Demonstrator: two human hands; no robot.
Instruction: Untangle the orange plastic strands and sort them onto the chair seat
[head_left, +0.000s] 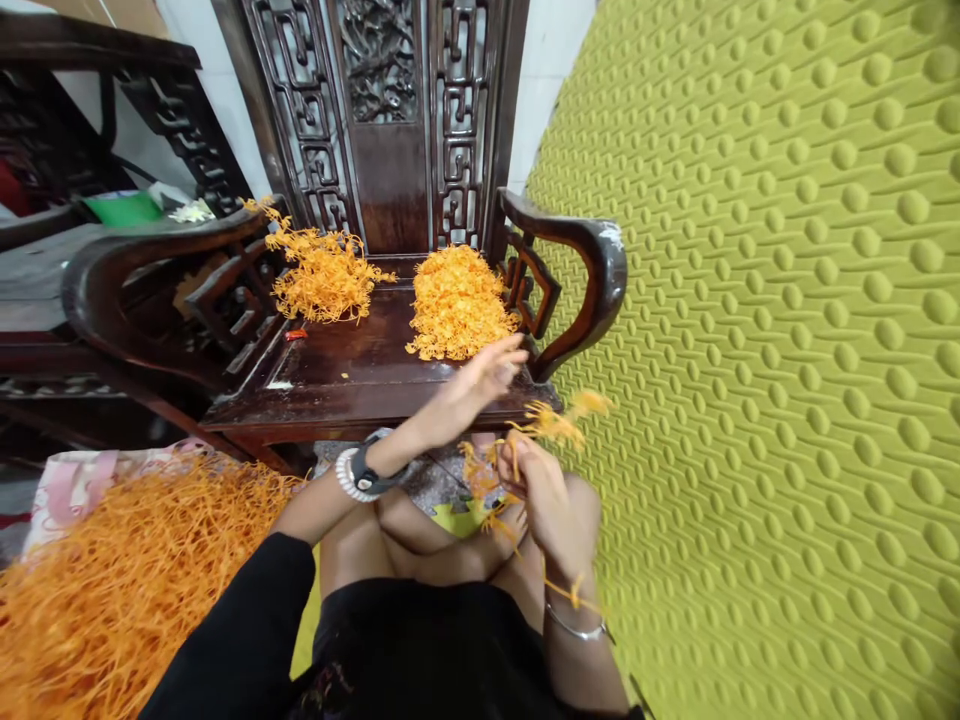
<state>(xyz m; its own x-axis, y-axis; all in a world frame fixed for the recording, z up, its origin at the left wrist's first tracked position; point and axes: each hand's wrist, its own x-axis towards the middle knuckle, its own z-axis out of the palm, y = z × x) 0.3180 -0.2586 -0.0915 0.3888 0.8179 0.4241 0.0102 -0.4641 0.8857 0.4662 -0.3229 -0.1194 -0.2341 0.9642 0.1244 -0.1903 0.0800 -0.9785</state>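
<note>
My right hand (pixel 544 490) is closed in front of my knee, its fingers pinching an orange stringy plastic strand (pixel 555 424). Curly ends of the strand stick out above the fingers, and more of it hangs below on the left. An orange bit also lies across the right wrist near a bracelet. My left hand (pixel 486 382) reaches over the chair seat's front edge, fingers stretched out and slightly blurred, with nothing visible in them. Just beyond it sits a dense heap of curly orange pieces (pixel 459 300) on the seat.
A looser orange pile (pixel 326 275) lies at the seat's left, near a small red object (pixel 297 334). The dark carved wooden chair (pixel 390 190) has curved arms. A big mass of orange strands (pixel 142 570) fills the lower left. A bumpy yellow-green mat (pixel 787 400) rises at right.
</note>
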